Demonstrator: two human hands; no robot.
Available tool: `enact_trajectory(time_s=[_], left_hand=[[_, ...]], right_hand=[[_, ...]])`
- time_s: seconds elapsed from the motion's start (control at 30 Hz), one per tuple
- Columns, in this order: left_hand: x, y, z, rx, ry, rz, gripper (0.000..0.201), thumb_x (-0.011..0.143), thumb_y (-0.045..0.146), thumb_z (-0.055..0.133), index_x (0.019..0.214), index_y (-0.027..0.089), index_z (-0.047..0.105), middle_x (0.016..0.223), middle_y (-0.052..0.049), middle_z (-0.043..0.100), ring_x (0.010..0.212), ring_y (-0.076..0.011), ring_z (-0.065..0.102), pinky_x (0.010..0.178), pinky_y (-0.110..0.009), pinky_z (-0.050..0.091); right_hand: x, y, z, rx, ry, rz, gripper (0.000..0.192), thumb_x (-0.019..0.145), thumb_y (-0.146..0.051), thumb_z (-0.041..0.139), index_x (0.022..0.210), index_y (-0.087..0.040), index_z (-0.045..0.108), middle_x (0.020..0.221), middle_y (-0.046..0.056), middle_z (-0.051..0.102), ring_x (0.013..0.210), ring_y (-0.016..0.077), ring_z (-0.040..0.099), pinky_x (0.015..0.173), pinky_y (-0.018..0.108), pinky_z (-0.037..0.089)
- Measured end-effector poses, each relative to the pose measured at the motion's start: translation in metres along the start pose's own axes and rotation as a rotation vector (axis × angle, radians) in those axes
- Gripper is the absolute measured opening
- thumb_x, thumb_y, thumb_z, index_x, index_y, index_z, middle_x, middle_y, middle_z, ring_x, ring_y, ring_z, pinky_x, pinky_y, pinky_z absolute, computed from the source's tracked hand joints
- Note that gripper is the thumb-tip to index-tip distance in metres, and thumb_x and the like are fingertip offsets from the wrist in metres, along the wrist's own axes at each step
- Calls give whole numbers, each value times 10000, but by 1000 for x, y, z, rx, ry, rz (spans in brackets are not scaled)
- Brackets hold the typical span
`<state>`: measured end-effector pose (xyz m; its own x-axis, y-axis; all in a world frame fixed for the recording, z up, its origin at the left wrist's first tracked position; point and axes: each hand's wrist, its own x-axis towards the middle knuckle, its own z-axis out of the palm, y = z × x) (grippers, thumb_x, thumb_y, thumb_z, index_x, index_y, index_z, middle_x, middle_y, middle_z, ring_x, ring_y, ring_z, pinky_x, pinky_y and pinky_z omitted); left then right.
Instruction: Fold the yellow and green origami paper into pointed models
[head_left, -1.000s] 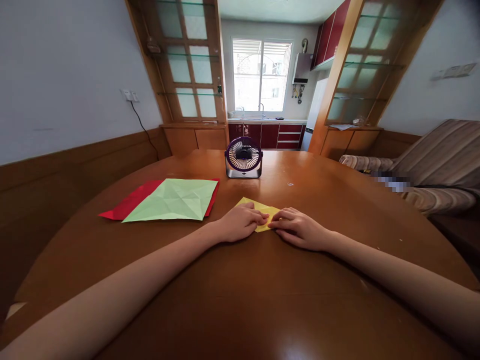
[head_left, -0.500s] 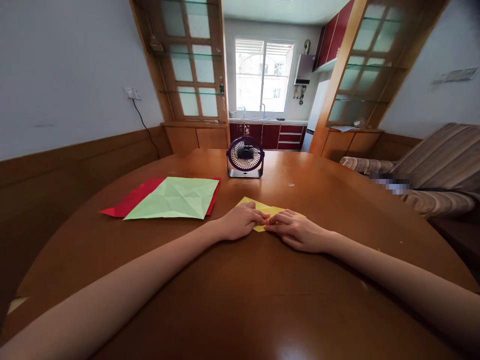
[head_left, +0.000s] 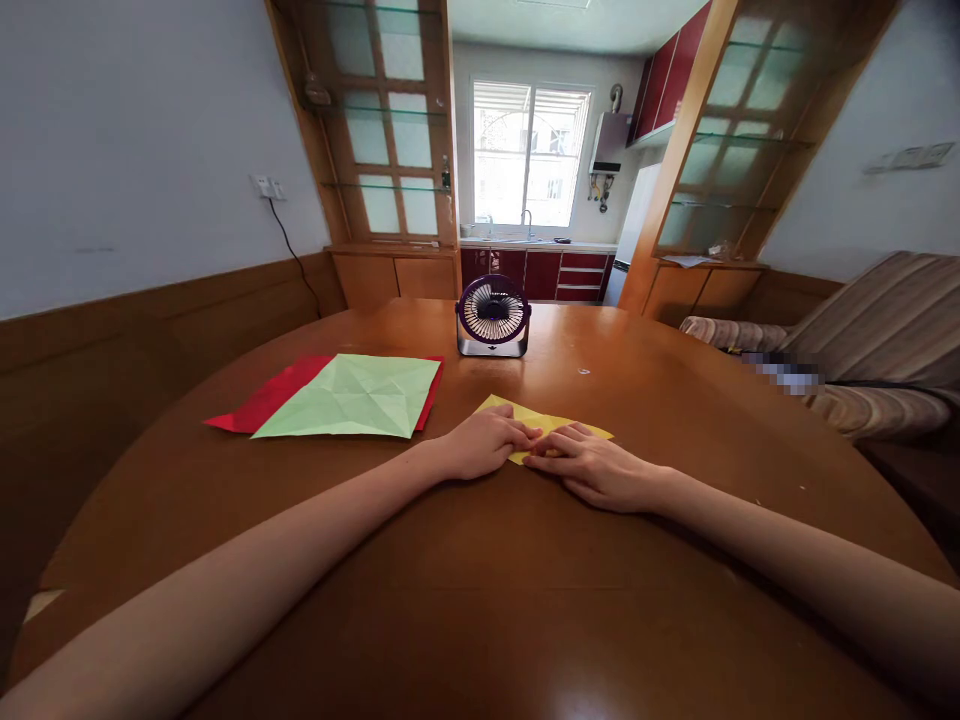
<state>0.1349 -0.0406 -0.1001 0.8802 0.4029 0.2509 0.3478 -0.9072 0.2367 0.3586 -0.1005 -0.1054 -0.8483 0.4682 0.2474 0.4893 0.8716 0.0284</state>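
A folded sheet of yellow paper (head_left: pixel 541 420) lies flat on the wooden table, partly covered by both hands. My left hand (head_left: pixel 487 440) presses on its left part, fingers closed together on the paper. From the right, my right hand (head_left: pixel 592 462) has its fingertips on the middle and near edge of the same sheet, close to the left fingertips. The fingers of both hands meet near the paper's centre, and the fold beneath them is mostly hidden.
A creased light green sheet (head_left: pixel 352 395) lies over red paper (head_left: pixel 274 395) on the left of the brown table (head_left: pixel 480 600). Beyond the yellow paper stands a small purple fan (head_left: pixel 493 312). A striped sofa (head_left: pixel 885 320) is at the right.
The right fingertips have shifted slightly left and nearer along the yellow paper. My left hand keeps about the same place on it. The whole view has moved a little.
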Motion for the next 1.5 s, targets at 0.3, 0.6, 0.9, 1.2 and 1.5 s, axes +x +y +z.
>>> enact_trajectory(time_s=[0.3, 0.6, 0.9, 1.2, 1.5], left_hand=[[0, 0, 0, -43, 13, 10, 452, 863, 46, 402, 1095, 259, 726, 1175, 3, 694, 847, -193, 493, 872, -346, 422], [-4, -2, -1, -80, 9, 6, 321, 898, 138, 484, 1110, 221, 710, 1238, -19, 662, 898, -192, 506, 872, -340, 424], [-2, -5, 5, -89, 27, -7, 238, 941, 335, 543, 943, 202, 740, 1183, -24, 691, 881, -197, 490, 836, -336, 415], [-1, -5, 4, -72, 47, 12, 207, 933, 301, 563, 941, 190, 737, 1184, -30, 689, 890, -188, 496, 844, -319, 410], [1, -5, 0, -33, 38, 71, 214, 935, 333, 560, 956, 196, 723, 1152, -28, 695, 917, -196, 509, 849, -321, 397]], right_hand=[[0, 0, -2, -94, -37, -17, 450, 950, -172, 394, 1387, -243, 468, 1208, 118, 588, 1094, 240, 524, 963, 459, 416], [-10, 1, -1, 62, 230, -61, 418, 884, -143, 410, 1267, -195, 570, 1120, 110, 639, 982, 218, 577, 879, 404, 471], [-18, 11, 2, 47, 228, 69, 350, 873, -150, 432, 1147, -183, 647, 980, 100, 670, 886, 215, 598, 812, 400, 489], [-16, 8, 3, 22, 212, 72, 331, 888, -161, 448, 1145, -176, 657, 995, 111, 642, 914, 218, 580, 821, 406, 496], [-13, 5, 1, 5, 135, 87, 325, 935, -235, 463, 1208, -207, 638, 1048, 112, 587, 974, 223, 543, 887, 418, 466]])
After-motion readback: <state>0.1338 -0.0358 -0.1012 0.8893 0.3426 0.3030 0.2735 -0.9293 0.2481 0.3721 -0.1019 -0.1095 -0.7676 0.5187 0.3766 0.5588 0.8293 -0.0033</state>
